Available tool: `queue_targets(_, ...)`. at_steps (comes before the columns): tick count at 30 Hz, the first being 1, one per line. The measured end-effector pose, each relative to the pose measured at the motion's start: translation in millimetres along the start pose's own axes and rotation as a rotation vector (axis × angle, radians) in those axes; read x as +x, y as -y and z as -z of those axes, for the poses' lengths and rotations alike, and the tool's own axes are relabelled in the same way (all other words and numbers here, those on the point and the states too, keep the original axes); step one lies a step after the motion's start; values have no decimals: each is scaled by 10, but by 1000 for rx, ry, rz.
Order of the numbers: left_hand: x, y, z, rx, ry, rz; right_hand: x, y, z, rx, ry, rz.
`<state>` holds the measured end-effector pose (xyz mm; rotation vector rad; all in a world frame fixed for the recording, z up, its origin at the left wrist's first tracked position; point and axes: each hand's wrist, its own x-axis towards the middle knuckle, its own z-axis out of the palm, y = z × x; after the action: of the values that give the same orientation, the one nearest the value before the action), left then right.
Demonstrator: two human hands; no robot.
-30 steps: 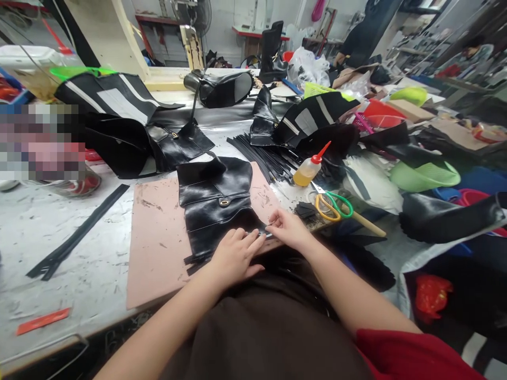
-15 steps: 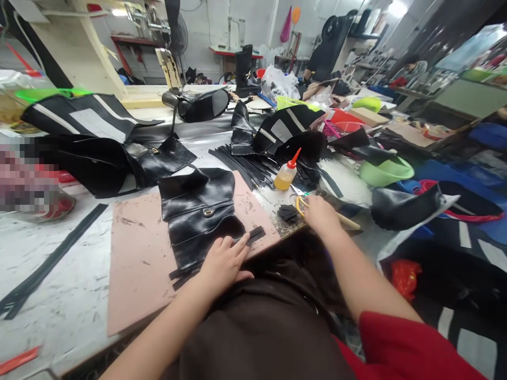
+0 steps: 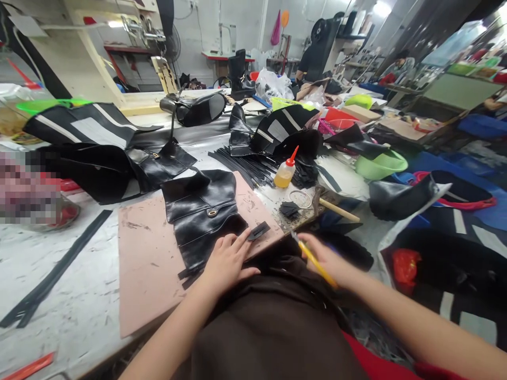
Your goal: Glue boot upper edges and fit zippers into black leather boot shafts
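Note:
My left hand [image 3: 226, 264] lies with fingers stretched out over the lower edge of a black leather boot piece [image 3: 206, 214] that has a small gold buckle. Its fingertips press beside the end of a black strip [image 3: 259, 230], which sticks out to the right; the strip's other end shows at the left. A pink board [image 3: 146, 264] lies beneath. At the table's front edge, my right hand [image 3: 322, 258] is closed round yellow-handled scissors [image 3: 317, 262], their blades pointing up and left toward the strip. Part of the handles is hidden by the hand.
Beyond the board stand a glue bottle [image 3: 285, 173] with a red nozzle and a pile of black strips [image 3: 247, 166]. Black scraps [image 3: 290, 209], a tape ring [image 3: 300, 198] and a wooden-handled hammer [image 3: 338, 209] lie to the right. More boot pieces [image 3: 95, 163] lie at the left.
My right hand has lifted the scissors from beside the glue bottle and brought them nearer, toward the table's front edge. My left hand stays on the boot piece.

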<state>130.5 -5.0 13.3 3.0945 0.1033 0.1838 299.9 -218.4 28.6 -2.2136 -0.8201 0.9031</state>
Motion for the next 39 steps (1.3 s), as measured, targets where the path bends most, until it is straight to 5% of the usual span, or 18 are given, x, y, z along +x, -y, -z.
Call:
queue_targets(3, -6, 7, -5, -20, -3, -6, -169, -79, -391, 197, 136, -33)
queue_targets(7, -17, 10, -24, -29, -15, -14, -78, 43, -618, 214, 176, 3)
queue_targets(13, -21, 7, -45, -36, -27, -4, 118, 248, -780, 200, 142, 8)
queue_targets(21, -29, -3, -52, -2, -34, -4, 39, 345, -797, 174, 54, 57)
queue_targets(25, -35, -10, -45, 14, -28, 8, 100, 345, -616, 345, 171, 14)
queue_targets(30, -8, -2, -37, 35, -37, 16, 377, 203, 111, 550, 232, -52)
queue_targets(34, 11, 10, -48, 75, -70, 13, 566, 15, 532, 134, 44, -125)
queue_targets(39, 12, 15, -95, 134, -138, 4, 512, -96, 409, -695, -246, -67)
